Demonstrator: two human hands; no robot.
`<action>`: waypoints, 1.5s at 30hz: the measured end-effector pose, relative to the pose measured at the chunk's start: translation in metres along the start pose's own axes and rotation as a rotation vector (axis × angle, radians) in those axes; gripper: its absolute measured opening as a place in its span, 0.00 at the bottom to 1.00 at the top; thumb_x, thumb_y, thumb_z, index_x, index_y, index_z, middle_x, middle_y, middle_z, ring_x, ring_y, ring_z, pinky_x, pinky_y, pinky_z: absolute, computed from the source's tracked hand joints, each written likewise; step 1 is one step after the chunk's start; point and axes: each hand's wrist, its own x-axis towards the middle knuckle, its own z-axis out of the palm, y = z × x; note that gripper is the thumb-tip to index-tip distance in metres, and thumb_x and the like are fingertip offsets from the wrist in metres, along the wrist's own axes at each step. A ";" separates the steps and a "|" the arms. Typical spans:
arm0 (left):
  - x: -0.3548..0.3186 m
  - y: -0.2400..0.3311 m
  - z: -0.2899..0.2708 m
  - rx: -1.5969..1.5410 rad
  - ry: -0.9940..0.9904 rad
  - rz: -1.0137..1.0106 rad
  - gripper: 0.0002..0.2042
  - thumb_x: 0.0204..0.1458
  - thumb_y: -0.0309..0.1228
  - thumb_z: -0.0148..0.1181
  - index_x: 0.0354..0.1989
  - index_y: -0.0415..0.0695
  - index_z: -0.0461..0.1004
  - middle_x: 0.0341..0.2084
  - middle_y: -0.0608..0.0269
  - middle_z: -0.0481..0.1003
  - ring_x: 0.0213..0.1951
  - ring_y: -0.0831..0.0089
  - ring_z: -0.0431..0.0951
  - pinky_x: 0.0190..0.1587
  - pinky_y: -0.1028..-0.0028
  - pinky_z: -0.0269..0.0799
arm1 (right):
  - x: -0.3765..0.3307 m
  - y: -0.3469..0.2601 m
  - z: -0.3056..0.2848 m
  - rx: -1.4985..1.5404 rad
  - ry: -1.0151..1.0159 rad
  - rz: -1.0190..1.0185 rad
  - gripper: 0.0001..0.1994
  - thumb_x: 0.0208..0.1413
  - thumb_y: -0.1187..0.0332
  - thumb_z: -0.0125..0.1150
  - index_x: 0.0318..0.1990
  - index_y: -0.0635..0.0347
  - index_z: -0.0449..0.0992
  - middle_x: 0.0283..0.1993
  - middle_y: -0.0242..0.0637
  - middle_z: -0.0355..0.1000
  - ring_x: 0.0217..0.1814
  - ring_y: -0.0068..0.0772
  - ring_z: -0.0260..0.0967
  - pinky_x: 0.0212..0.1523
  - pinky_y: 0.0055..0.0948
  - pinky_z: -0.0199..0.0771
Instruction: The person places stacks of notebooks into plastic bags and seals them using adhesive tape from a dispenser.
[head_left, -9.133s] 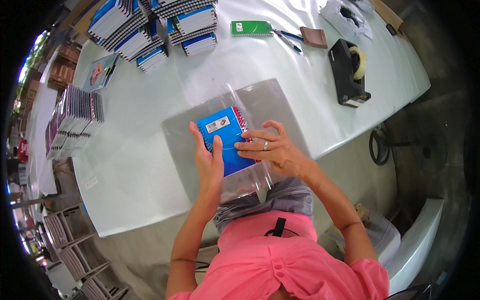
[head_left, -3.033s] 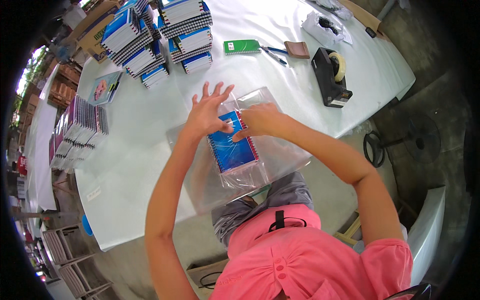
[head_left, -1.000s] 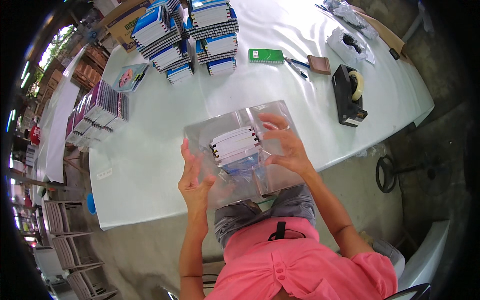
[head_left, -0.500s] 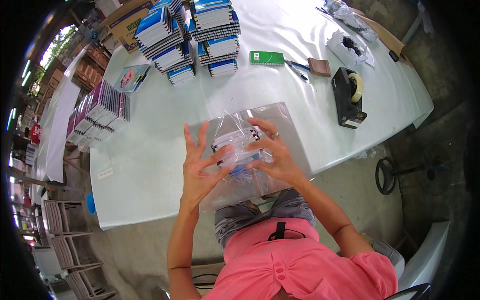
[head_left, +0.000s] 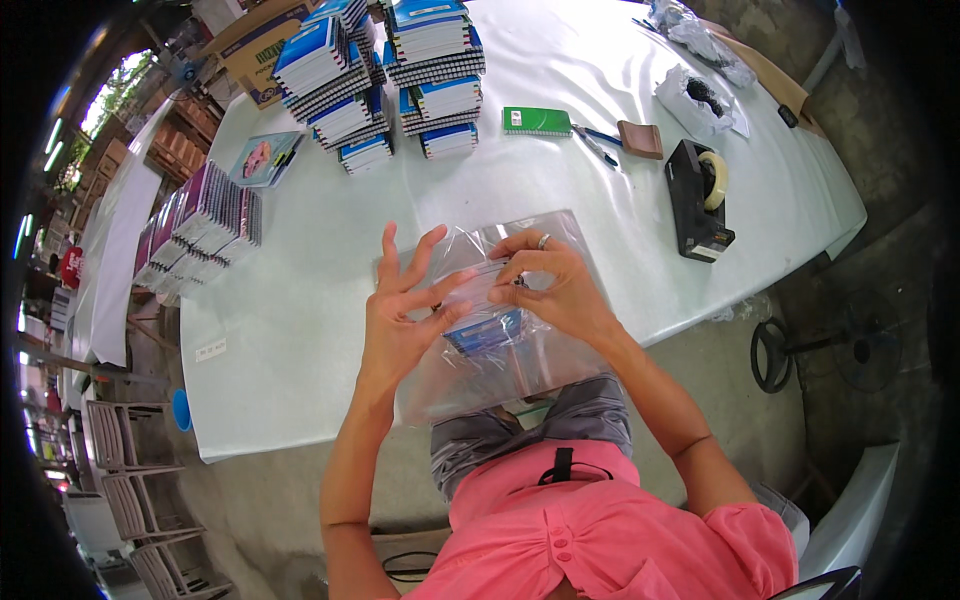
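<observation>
In front of me a small stack of spiral notebooks [head_left: 487, 333] with a blue cover lies wrapped in clear plastic film [head_left: 565, 365]. The film is spread under and around it, near the table's front edge. My left hand [head_left: 405, 300] has thumb and index finger on the stack's left end, its other fingers raised and apart. At the opposite end, the bent fingers and thumb of my right hand [head_left: 550, 290] close together on the film over the stack. A ring is on one right finger. My fingers hide part of the stack's top.
Tall piles of blue notebooks [head_left: 430, 75] stand at the back, purple notebooks [head_left: 205, 215] at the left. A green notebook [head_left: 536, 121], pliers [head_left: 597, 145], a brown block [head_left: 640, 140] and a black tape dispenser [head_left: 690, 215] lie right. A fan [head_left: 865, 345] stands beyond the table.
Both hands have shifted slightly away from me over the stack. My right fingers have drawn together on the film, and more of the blue cover shows.
</observation>
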 end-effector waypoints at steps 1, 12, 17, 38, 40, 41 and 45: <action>0.002 -0.004 0.001 0.005 0.018 0.025 0.19 0.38 0.29 0.73 0.43 0.53 0.82 0.62 0.64 0.66 0.71 0.55 0.44 0.67 0.60 0.51 | 0.002 -0.001 -0.001 -0.030 -0.041 0.046 0.09 0.43 0.73 0.73 0.32 0.59 0.77 0.44 0.37 0.74 0.48 0.32 0.70 0.49 0.32 0.68; 0.036 -0.025 -0.014 -0.599 -0.427 -0.627 0.25 0.40 0.31 0.73 0.50 0.38 0.77 0.54 0.51 0.73 0.55 0.71 0.70 0.57 0.71 0.63 | 0.029 0.021 -0.010 0.471 -0.217 0.592 0.16 0.37 0.76 0.72 0.39 0.65 0.81 0.36 0.33 0.74 0.39 0.25 0.70 0.41 0.24 0.67; 0.043 -0.026 -0.018 -0.587 -0.582 -0.597 0.25 0.44 0.32 0.71 0.53 0.44 0.75 0.52 0.62 0.75 0.53 0.76 0.71 0.57 0.76 0.62 | 0.030 0.018 -0.011 0.549 -0.307 0.576 0.13 0.37 0.81 0.68 0.35 0.62 0.83 0.36 0.28 0.70 0.41 0.23 0.66 0.40 0.21 0.65; 0.003 0.036 -0.024 0.859 -0.454 0.330 0.33 0.44 0.41 0.67 0.62 0.55 0.65 0.64 0.78 0.62 0.70 0.53 0.47 0.66 0.41 0.39 | -0.033 -0.020 -0.055 -0.629 0.071 -0.100 0.10 0.44 0.69 0.66 0.37 0.51 0.82 0.60 0.41 0.66 0.63 0.44 0.59 0.65 0.45 0.54; 0.007 0.040 -0.015 0.833 -0.451 0.361 0.33 0.44 0.40 0.67 0.62 0.55 0.66 0.63 0.78 0.63 0.69 0.53 0.48 0.67 0.42 0.39 | -0.048 0.007 -0.141 -0.742 0.437 0.036 0.08 0.46 0.68 0.67 0.35 0.55 0.83 0.54 0.48 0.69 0.60 0.48 0.63 0.59 0.40 0.62; 0.008 0.042 -0.013 0.829 -0.442 0.361 0.32 0.44 0.40 0.67 0.61 0.55 0.67 0.63 0.78 0.64 0.69 0.54 0.49 0.67 0.42 0.39 | -0.057 0.029 -0.184 -0.663 0.649 0.201 0.08 0.46 0.66 0.68 0.34 0.56 0.84 0.50 0.53 0.71 0.58 0.48 0.65 0.55 0.40 0.65; 0.001 0.041 -0.021 0.831 -0.427 0.367 0.32 0.43 0.38 0.67 0.61 0.54 0.67 0.62 0.77 0.64 0.70 0.53 0.48 0.67 0.43 0.38 | -0.078 0.073 -0.273 -0.603 0.722 0.805 0.20 0.47 0.55 0.71 0.38 0.63 0.81 0.51 0.48 0.69 0.62 0.43 0.60 0.53 0.50 0.65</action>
